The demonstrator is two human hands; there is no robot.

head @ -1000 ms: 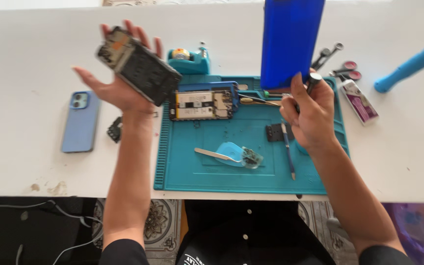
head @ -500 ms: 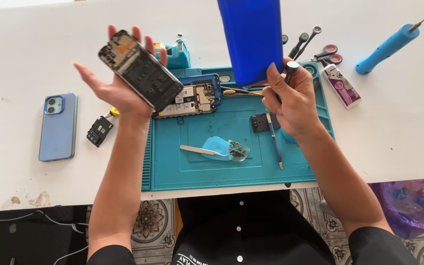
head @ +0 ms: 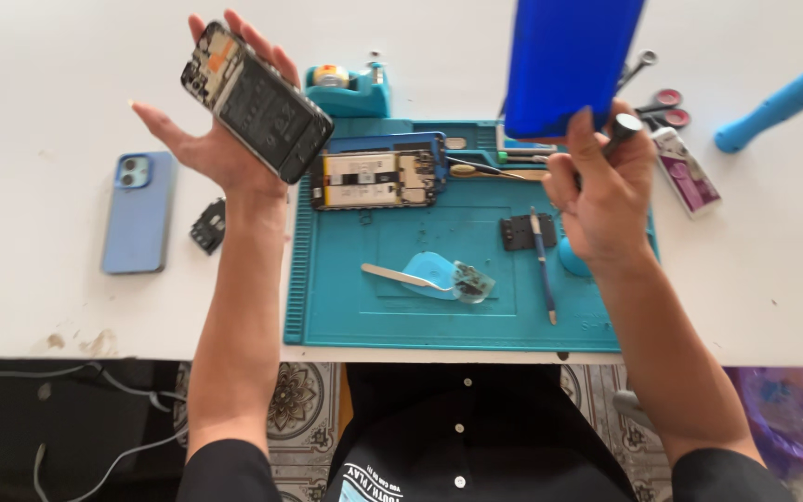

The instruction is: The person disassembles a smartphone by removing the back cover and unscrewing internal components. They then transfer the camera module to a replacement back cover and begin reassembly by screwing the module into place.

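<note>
My left hand (head: 220,139) is raised over the left side of the table, palm up, and holds an opened dark phone (head: 255,100) with its battery and circuit board showing. My right hand (head: 603,191) is lifted above the right part of the teal work mat (head: 439,307). It grips a blue phone back cover (head: 569,60) held upright, together with a thin black-handled tool (head: 625,128). A second opened phone (head: 378,177) lies flat on the mat between my hands.
A light blue phone (head: 138,212) lies face down at the left, with a small black part (head: 207,226) beside it. The mat holds a blue pry pick (head: 434,274), a metal spatula, a black plate (head: 520,231) and a pen-like tool (head: 542,265). A tape dispenser (head: 346,88), scissors (head: 662,104) and a blue-handled tool (head: 778,93) lie beyond.
Both hands have risen slightly, keeping the opened phone and the blue cover in them. The view has drifted, so the mat sits more to the right than half a second ago.
</note>
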